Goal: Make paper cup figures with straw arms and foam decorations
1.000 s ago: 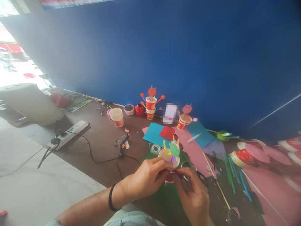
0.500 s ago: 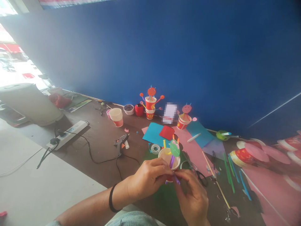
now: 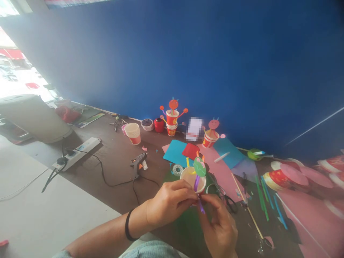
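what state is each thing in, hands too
left hand, fingers bent at cup, grip partly hidden
right hand, fingers bent by purple straw
cup, mouth up, green face above
purple straw, jutting between the hands
stacked cups, nested, mouths up
glue gun, lying down
power strip, plugs in
scissors, partly hidden, open or shut unclear

Paper cup (image 3: 186,175): lower pt. hidden behind L hand (image 3: 170,200) & R hand (image 3: 221,224); exact fingertip contact w/ purple straw (image 3: 201,208) unclear. Scissors (image 3: 230,203): partly hidden. White obj. (image 3: 194,129): pixelated, unident. Lidded jug (image 3: 37,118): cut off, L edge. Red cups (image 3: 333,164): blurred, cut off, R edge.
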### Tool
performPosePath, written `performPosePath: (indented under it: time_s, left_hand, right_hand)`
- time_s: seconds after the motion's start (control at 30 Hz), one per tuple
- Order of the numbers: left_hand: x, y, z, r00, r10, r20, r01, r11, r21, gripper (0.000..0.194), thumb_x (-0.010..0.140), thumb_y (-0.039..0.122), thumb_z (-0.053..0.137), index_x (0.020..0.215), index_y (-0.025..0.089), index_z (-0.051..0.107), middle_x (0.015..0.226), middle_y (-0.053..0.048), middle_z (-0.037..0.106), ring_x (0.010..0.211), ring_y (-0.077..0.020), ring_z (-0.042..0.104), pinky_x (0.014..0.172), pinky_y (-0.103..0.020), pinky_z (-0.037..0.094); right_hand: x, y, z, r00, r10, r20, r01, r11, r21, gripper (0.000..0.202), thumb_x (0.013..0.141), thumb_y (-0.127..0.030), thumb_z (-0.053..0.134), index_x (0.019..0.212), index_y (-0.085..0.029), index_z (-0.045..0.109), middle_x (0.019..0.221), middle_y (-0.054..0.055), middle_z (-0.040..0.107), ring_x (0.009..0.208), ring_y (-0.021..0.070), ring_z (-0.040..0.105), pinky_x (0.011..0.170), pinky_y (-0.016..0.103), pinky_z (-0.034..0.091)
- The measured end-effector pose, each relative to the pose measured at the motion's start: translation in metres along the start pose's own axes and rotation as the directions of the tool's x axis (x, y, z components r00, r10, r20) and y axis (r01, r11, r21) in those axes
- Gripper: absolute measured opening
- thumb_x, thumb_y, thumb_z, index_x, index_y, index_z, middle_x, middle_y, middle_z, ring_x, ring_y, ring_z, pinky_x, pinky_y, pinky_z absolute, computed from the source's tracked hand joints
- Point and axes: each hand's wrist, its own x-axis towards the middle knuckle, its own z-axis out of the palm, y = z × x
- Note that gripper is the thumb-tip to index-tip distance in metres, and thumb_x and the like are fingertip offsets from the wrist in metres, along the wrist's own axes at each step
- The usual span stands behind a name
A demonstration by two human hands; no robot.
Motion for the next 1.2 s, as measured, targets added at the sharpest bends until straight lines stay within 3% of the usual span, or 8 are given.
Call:
performPosePath:
  time_s: [0.2,0.47,0.7,0.97,1.2]
  left_hand:
    - [-0.002,-0.001,0.002,1.000,0.023,0.018,-0.024,0.998,0.052,0.014,0.086,0.012,0.052,0.094,0.014,0.064,0.086,-0.008,0.065,0.076,-0.0108,0.062,0.067,-0.018,0.051]
    - [-0.003,-0.003,0.003,0.997,0.067,-0.031,-0.065,0.995,0.073,0.015,0.083,0.009,0.053,0.093,0.014,0.064,0.084,-0.007,0.065,0.070,-0.0098,0.062,0.063,-0.017,0.049]
    - [-0.002,0.000,0.000,0.998,0.055,0.009,-0.056,0.992,0.112,0.015,0.085,0.011,0.051,0.092,0.015,0.064,0.084,-0.007,0.065,0.070,-0.0097,0.063,0.063,-0.017,0.050]
    - [-0.003,-0.003,0.003,0.999,0.041,0.003,-0.042,0.995,0.090,0.012,0.084,0.011,0.053,0.091,0.015,0.062,0.085,-0.008,0.065,0.075,-0.0115,0.063,0.065,-0.018,0.050]
    - [-0.006,-0.003,0.007,0.999,-0.028,0.043,0.026,0.999,0.039,0.015,0.085,0.009,0.052,0.095,0.016,0.061,0.085,-0.006,0.065,0.079,-0.0118,0.062,0.069,-0.019,0.050]
  right_hand:
    - [0.001,0.000,0.000,0.998,-0.061,0.001,0.061,0.998,0.027,0.021,0.079,-0.008,0.058,0.097,-0.020,0.058,0.084,0.005,0.065,0.078,0.0178,0.063,0.067,0.030,0.052]
    - [-0.008,0.004,0.005,1.000,-0.016,-0.024,0.018,0.996,0.085,0.026,0.078,-0.004,0.057,0.100,-0.019,0.057,0.087,0.005,0.063,0.082,0.0174,0.061,0.069,0.030,0.051]
    - [-0.008,0.003,0.004,1.000,0.012,-0.023,-0.009,0.993,0.115,0.024,0.079,-0.004,0.057,0.097,-0.019,0.057,0.087,0.005,0.062,0.082,0.0168,0.060,0.069,0.030,0.050]
    - [-0.011,0.004,0.007,0.998,0.035,-0.051,-0.031,0.996,0.081,0.021,0.079,-0.010,0.059,0.098,-0.019,0.056,0.087,0.006,0.062,0.081,0.0178,0.061,0.068,0.030,0.052]
    - [-0.003,0.001,0.003,0.994,-0.030,-0.106,0.027,0.999,-0.026,0.016,0.079,-0.009,0.060,0.092,-0.018,0.058,0.081,0.004,0.063,0.074,0.0153,0.061,0.066,0.027,0.050]
